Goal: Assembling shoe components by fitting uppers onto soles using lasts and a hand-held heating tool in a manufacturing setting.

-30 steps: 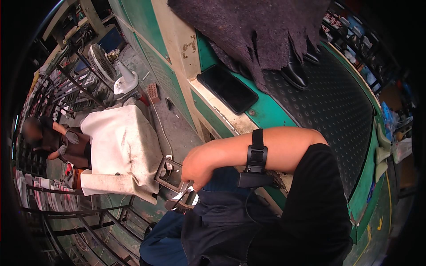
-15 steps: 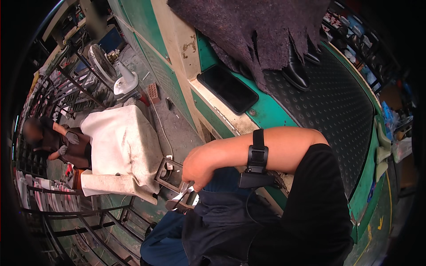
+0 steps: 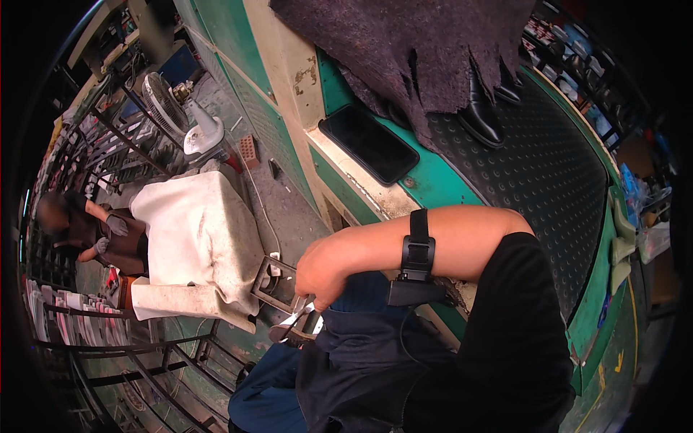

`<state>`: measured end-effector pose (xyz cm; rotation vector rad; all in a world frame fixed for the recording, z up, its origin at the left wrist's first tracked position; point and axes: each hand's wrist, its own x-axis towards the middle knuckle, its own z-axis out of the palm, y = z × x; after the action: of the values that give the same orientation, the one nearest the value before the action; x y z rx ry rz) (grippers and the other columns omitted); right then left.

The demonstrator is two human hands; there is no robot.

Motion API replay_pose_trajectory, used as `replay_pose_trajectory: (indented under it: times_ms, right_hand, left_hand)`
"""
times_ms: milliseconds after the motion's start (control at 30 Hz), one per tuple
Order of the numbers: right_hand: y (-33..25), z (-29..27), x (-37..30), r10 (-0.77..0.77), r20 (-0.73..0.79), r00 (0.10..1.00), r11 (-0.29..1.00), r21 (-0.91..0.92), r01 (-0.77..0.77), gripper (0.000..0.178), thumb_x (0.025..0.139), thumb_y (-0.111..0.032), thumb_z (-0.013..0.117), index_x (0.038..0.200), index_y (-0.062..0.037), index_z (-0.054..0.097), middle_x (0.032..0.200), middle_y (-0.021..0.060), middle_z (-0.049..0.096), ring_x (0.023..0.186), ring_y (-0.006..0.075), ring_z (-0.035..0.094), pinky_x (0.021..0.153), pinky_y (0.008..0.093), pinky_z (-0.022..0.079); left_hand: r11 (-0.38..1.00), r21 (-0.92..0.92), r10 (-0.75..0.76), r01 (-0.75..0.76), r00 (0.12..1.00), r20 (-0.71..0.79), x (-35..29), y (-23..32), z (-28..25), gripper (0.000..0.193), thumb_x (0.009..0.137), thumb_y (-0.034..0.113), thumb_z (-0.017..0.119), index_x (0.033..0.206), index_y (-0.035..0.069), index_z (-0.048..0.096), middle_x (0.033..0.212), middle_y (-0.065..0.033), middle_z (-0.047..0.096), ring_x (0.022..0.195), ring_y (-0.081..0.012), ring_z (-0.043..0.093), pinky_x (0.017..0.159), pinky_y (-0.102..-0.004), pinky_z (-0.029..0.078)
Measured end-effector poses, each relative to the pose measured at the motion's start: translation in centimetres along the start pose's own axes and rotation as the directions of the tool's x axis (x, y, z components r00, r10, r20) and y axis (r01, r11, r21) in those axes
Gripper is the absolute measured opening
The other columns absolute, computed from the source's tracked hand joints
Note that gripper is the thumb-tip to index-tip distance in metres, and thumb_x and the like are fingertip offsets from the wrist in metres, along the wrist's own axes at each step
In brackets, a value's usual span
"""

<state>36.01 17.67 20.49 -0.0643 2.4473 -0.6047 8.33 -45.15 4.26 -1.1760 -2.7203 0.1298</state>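
One hand in view: your right hand (image 3: pixel 321 274), forearm in from the right, wrist bent downward.
Fingers: bent, tips pointing down; cannot tell whether they grasp anything, undersides hidden.
Metal frame (image 3: pixel 274 294): squarish, dull, right beside your fingers; contact unclear.
Brown-and-white item (image 3: pixel 280 334): just below your fingertips, shoe-like, partly hidden; exact kind unclear.
Wrist strap (image 3: pixel 419 249): black, around your forearm, dark box (image 3: pixel 416 292) on its lower side.
Apron (image 3: pixel 354 353): dark, across your lap, over blue trousers (image 3: pixel 267 386).
Phone (image 3: pixel 368 144): black, flat on the green ledge (image 3: pixel 444 184), along its cream left edge, overlapping it.
Mat (image 3: pixel 534 187): black, studded, along the green ledge's right side.
Black shoes (image 3: pixel 482 123): at the mat's far left corner, partly under the ragged purple-brown cover (image 3: pixel 404 54).
Pale cloth (image 3: pixel 191 238): draped over a stand, its near right corner close to the metal frame.
Fan (image 3: pixel 202 133): past the stand's far edge.
Brick (image 3: pixel 247 151): on the floor, off the stand's far right corner.
Co-worker (image 3: pixel 90 231): past the stand's left edge, grey gloves (image 3: pixel 115 224) on.
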Motion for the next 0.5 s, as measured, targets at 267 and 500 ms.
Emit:
replay_pose_trajectory:
  times_ms: [267,500]
  right_hand:
    - [-0.17,-0.14,0.01,0.011,0.013,1.0,1.0,-0.007,-0.011,0.043,0.086,-0.038,0.064,0.117,-0.0083,0.067,0.107,0.017,0.07,0.107,0.0362,0.064,0.091,0.0467,0.049]
    - [-0.16,-0.12,-0.04,0.014,0.009,1.0,1.0,-0.014,-0.014,0.044,0.086,-0.038,0.064,0.118,-0.0084,0.067,0.107,0.0168,0.07,0.107,0.0361,0.064,0.091,0.0467,0.049]
  left_hand:
    - [0.993,0.033,-0.114,0.11,0.98,0.162,-0.58,-1.0,0.47,0.054,0.084,0.029,0.059,0.135,0.011,0.06,0.151,-0.0376,0.026,0.132,-0.0503,0.041,0.11,-0.0456,0.038]
    - [0.987,0.03,-0.159,0.156,0.963,0.217,-0.54,-0.8,0.27,0.053,0.084,0.028,0.06,0.134,0.01,0.061,0.152,-0.0365,0.026,0.132,-0.0496,0.042,0.11,-0.0454,0.038]
